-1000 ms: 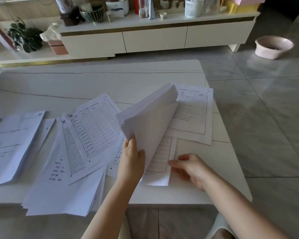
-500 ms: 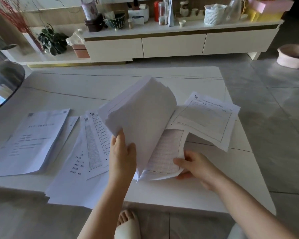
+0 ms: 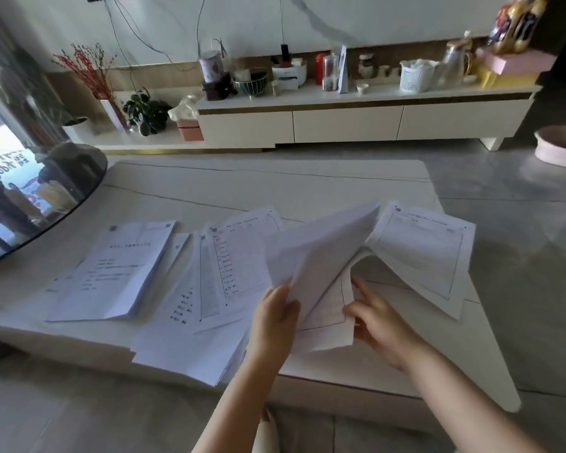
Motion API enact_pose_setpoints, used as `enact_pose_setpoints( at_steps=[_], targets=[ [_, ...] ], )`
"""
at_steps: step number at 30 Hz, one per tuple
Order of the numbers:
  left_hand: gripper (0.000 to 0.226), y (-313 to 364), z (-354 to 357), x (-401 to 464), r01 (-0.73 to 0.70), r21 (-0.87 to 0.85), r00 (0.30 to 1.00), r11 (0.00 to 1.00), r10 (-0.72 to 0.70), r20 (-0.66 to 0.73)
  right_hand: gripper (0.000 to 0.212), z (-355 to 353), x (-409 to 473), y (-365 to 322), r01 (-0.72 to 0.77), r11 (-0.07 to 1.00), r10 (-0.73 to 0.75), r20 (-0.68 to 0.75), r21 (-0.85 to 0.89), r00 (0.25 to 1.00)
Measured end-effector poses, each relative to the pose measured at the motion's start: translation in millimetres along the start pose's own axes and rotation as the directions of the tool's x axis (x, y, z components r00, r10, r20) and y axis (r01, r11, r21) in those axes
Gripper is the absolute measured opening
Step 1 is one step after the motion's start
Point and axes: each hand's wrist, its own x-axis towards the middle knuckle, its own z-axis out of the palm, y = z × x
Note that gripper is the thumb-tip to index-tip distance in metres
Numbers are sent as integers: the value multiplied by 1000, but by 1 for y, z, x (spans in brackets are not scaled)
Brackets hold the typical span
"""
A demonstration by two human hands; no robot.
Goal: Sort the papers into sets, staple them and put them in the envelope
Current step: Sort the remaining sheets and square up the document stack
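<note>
At the near right of the white surface (image 3: pixel 275 188), a sheaf of papers (image 3: pixel 321 253) stands lifted and fanned, its lower edge gripped by the left hand (image 3: pixel 273 318) with thumb curled over the front. The right hand (image 3: pixel 378 317) pinches the lower corner of a gridded sheet (image 3: pixel 327 318) beneath the sheaf, fingers curled round its edge. The step in hand looks like peeling single pages off the bundle to sort them into sets. To do it well, I would keep the left grip firm near the bottom edge so the fan does not slide apart, draw only one sheet with the right hand, check its heading, and lay it squarely on the matching pile instead of across two. The piles already overlap, so squaring them before stapling would save trouble. By count, there are two hands and about four groups of paper lying flat: a stack at far left (image 3: pixel 125 273), a thick stack hanging over the near edge (image 3: pixel 190 348), a printed table sheet (image 3: pixel 242 256) on top of that stack, and a form sheet (image 3: pixel 422 256) at right. The sheets within each stack are too many and too close to count. No stapler or envelope is visible.
</note>
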Motion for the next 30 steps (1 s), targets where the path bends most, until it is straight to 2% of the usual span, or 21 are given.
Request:
enact_pose_setpoints(
  at_steps=[4,8,10,14,16,18,20,21,24,25,28,30],
  targets=[
    [24,10,10,-3,-29,-21,998,999,30,50,56,-5,1,-2,-11,997,9,23,82,1000],
    [77,5,17,2,-33,-77,995,996,40,92,45,-9,6,-2,-58,979,43,85,194,995],
    [93,0,22,6,-32,-98,995,995,42,94,40,-10,11,0,-96,974,78,96,206,992],
    [109,2,32,10,-11,-144,998,989,21,67,35,-13,20,-4,-150,943,123,108,296,986],
    [114,1,33,13,-47,-96,997,994,53,61,46,-14,22,-9,-161,938,128,124,306,984],
    [116,0,33,16,-79,-129,992,988,91,88,57,-16,24,-13,-170,937,132,142,304,981],
    [113,0,31,19,-78,-196,984,977,107,143,64,-18,27,-15,-181,941,140,158,287,977],
    [104,0,29,20,-81,-194,979,978,115,169,67,-20,28,-17,-186,941,141,172,283,975],
    [32,1,31,20,-127,-89,953,988,147,264,80,-28,34,-23,-228,940,183,189,255,965],
    [20,2,32,20,-133,-61,943,989,145,298,85,-34,39,-23,-242,942,205,171,233,964],
    [13,-1,36,20,-138,-64,917,988,152,369,99,-49,48,-23,-308,931,280,158,197,947],
    [18,-7,41,22,-158,-50,897,986,165,411,95,-55,52,-22,-349,923,324,163,159,932]
  ],
)
